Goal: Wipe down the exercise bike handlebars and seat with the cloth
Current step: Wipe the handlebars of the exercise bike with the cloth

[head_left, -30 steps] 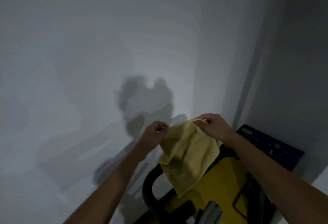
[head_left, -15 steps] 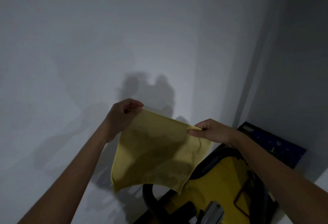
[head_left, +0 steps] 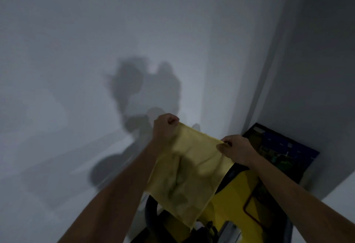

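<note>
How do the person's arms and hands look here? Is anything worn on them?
Both forearms are bare as far as the view shows, with no sleeves. The left hand and right hand wear no gloves. No watch, ring or bracelet is visible, though the dim, blurred picture could hide small items.

No words, numbers, brand names or signs can be read anywhere in this dim, blurred view. A dark blue board [head_left: 284, 149] leaning in the corner of the room carries small pale patches and green areas that may be print, but they are too small and soft to make out.
</note>
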Demonstrator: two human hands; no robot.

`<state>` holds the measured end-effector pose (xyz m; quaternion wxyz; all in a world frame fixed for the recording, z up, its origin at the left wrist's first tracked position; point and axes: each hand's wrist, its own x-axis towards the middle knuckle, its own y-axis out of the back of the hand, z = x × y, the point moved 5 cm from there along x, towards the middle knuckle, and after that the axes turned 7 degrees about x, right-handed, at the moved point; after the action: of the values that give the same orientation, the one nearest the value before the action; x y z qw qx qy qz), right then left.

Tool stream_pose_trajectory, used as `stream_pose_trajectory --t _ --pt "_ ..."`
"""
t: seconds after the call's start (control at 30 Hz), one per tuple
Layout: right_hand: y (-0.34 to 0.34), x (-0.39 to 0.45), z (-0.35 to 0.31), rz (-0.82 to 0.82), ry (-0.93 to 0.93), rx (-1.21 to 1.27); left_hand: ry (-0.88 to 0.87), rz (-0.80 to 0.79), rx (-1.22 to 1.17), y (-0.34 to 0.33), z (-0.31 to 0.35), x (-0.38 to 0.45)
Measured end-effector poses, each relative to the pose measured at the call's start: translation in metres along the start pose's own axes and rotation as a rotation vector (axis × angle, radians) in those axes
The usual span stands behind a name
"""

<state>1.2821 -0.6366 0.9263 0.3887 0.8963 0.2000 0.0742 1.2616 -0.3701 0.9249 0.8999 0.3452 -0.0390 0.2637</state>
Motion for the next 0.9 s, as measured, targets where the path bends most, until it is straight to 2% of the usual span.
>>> stream_pose_trajectory --t 0.1,0.2,0.33,0.4,0.57,0.77,0.9 --pt "-0.001 0.0 0.01 0.063 -0.002 -0.004 0.005 -0.023 0.016 -0.032 -0.003 0.003" --pt "-0.006 -0.003 0.013 0.086 0.004 -0.013 0.001 -0.192 0.031 -0.069 -0.004 -0.011" --pt "-0.012 -0.008 0.015 0.104 0.025 -0.215 0.199 -0.308 -0.021 -0.109 -0.028 -0.04" --pt "-0.011 -0.009 0.017 0.14 0.041 -0.277 0.151 -0.3 -0.034 -0.119 -0.034 -0.053" --pt "-0.004 -0.01 0.026 0.211 0.034 -0.246 -0.105 -0.248 0.139 -0.118 -0.033 -0.062" --pt "-0.007 -0.007 0.027 0.141 0.107 -0.255 -0.05 -0.341 0.247 -0.11 -0.057 -0.07" --pt "-0.01 -0.007 0.028 0.089 0.134 -0.336 0.06 -0.435 0.274 -0.099 -0.079 -0.088"
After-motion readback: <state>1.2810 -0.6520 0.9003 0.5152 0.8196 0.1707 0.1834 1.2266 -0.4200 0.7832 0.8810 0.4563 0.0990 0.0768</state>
